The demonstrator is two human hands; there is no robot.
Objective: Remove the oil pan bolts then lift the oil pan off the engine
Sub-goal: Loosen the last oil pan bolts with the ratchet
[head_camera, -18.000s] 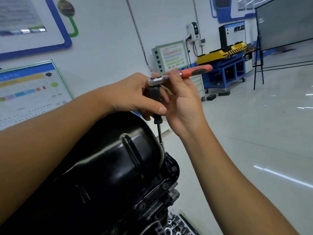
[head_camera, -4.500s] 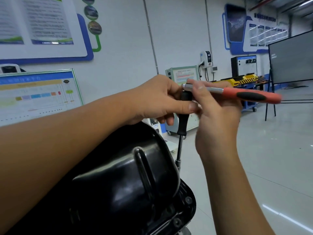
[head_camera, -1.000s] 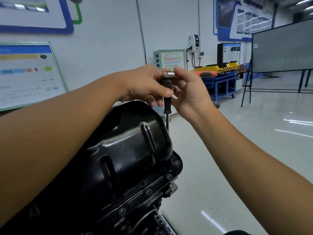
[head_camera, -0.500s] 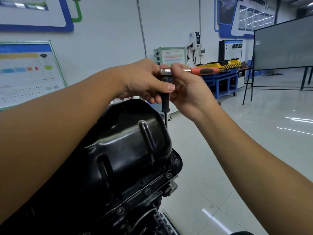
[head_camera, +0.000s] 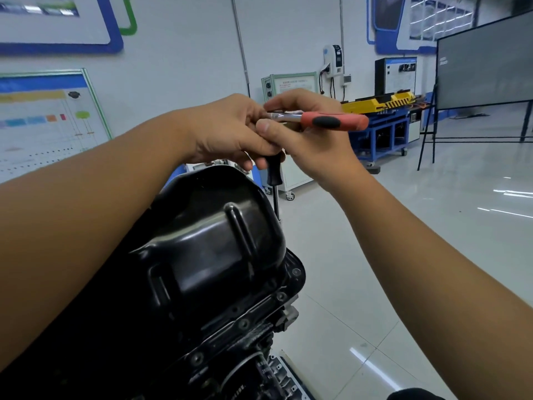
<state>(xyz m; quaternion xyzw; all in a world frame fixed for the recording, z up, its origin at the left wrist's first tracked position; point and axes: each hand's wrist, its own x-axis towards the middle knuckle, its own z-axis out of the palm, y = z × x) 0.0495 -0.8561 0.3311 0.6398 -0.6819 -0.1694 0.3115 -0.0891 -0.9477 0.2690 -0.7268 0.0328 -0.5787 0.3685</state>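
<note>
Hands meet above a black oil pan [head_camera: 219,241] at the centre of the frame, both working one ratchet [head_camera: 331,122]. The left hand [head_camera: 227,131] comes in from the lower left, its fingers curled round the black extension bar [head_camera: 274,171] just beneath the ratchet head, thumb laid across the front. The right hand [head_camera: 311,142] enters from the lower right and pinches the silver neck of the ratchet between thumb and curled fingers; the red-and-black handle juts to the right past the knuckles. The extension bar drops straight down from the hands and disappears behind the far rim of the oil pan, so its tip and whatever it meets cannot be seen.

The oil pan sits on the engine [head_camera: 253,370] in the lower centre of the frame, dome side up, flange flat on the block. Along the near right edge of the flange about six bolts [head_camera: 244,323] show in a row; the rest of the rim is hidden by the left forearm.

Upper right, one dark board on a stand [head_camera: 484,62] and one blue cart carrying yellow equipment [head_camera: 383,128] stand on the glossy floor [head_camera: 432,226]. Two wall charts [head_camera: 43,116] fill the upper left.
</note>
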